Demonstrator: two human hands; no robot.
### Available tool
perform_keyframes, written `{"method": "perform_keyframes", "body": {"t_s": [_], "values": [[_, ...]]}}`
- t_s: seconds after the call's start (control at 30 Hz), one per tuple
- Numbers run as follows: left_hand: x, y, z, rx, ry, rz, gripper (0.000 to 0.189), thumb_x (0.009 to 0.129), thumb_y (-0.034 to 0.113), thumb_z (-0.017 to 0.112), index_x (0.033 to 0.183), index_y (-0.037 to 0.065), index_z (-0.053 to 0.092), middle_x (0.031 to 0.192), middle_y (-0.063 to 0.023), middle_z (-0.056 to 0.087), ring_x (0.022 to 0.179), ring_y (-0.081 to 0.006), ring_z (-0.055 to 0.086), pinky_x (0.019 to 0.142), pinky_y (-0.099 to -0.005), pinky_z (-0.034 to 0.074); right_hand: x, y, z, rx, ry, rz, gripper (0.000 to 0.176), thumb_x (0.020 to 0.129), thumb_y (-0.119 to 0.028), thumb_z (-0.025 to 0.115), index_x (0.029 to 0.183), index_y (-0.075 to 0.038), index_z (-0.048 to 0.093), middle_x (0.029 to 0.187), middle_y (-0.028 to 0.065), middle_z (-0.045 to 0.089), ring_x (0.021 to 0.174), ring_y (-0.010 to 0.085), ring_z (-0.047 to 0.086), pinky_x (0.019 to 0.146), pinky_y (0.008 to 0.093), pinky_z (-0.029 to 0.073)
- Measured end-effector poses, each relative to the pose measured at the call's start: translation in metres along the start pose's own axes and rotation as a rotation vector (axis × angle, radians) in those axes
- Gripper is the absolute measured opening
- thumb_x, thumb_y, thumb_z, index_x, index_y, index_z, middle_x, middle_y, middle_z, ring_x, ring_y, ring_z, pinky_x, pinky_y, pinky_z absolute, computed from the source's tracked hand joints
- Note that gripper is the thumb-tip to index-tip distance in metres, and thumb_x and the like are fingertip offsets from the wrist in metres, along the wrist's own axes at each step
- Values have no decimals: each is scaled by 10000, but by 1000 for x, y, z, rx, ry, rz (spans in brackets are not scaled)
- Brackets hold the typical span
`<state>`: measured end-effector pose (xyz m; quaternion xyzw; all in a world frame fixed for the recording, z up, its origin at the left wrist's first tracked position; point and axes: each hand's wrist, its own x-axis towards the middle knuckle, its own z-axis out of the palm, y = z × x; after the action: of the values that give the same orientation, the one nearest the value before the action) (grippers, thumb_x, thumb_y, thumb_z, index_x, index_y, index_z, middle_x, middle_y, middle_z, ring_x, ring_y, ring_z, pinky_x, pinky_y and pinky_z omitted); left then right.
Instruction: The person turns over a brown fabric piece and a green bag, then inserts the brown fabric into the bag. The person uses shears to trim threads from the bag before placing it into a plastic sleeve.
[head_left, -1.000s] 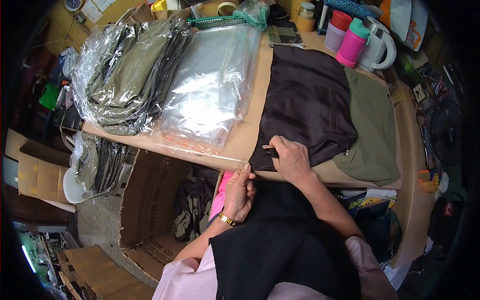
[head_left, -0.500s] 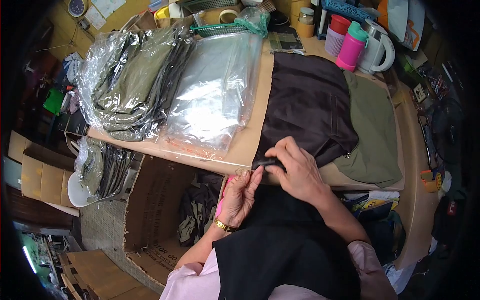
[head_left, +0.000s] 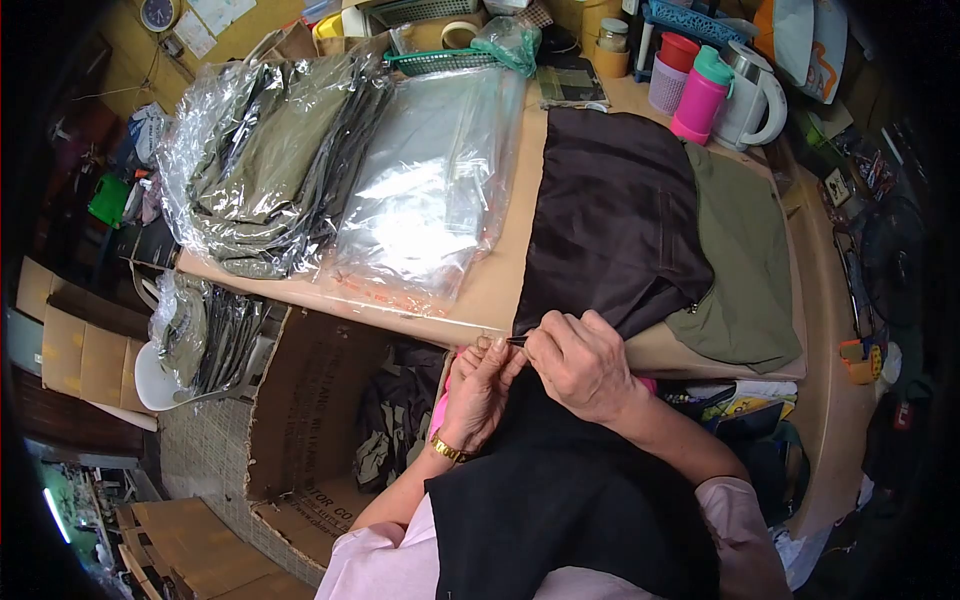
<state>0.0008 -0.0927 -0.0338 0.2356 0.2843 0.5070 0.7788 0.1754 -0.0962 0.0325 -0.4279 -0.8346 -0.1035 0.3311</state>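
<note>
L hand (head_left: 480, 385) & R hand (head_left: 580, 365) pinch shut on near corner of dark garment (head_left: 615, 220), spread across counter (head_left: 500, 275). Fabric looks soft, light, prob. slippery; hem seam gives surest grip.

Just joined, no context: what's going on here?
A person works at the near edge of the table. The right hand pinches the near corner of a dark garment, and the left hand brings its fingertips to the same spot; whether they grip is too small to tell. The dark garment lies spread over an olive garment. Clear bags and bagged garments sit to the left.
</note>
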Motion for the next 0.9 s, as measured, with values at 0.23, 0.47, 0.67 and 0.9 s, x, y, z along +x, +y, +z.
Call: {"method": "perform_keyframes", "body": {"t_s": [0.23,0.47,0.67,0.9], "values": [[-9,10,-1,90,84,16,138,1014,111,587,1009,-16,642,958,-71,674,924,-158,673,909,-316,572,-3,11,3,193,-54,213,200,789,-117,717,853,-82,531,837,65,522,659,260,571,619,372,457],[-11,70,-190,1565,646,894,109,913,63,695,851,22,614,897,-81,667,727,-130,621,686,-308,503,-38,75,24,212,-321,548,458,762,-235,810,1133,-74,596,991,120,637,891,359,669,763,455,534],[-22,80,-166,1108,596,494,245,961,177,697,824,-15,634,647,-6,613,533,-67,532,512,-244,432,-27,41,-4,561,-634,419,302,805,-114,705,1098,-81,640,970,127,725,913,338,699,763,456,531],[1,67,-89,1098,-66,-156,594,1037,484,502,1185,-71,652,1095,-148,705,1058,-162,617,937,-318,469,81,93,-20,343,-439,370,302,883,-321,730,1036,-73,650,927,152,704,886,336,691,746,435,521]]}}
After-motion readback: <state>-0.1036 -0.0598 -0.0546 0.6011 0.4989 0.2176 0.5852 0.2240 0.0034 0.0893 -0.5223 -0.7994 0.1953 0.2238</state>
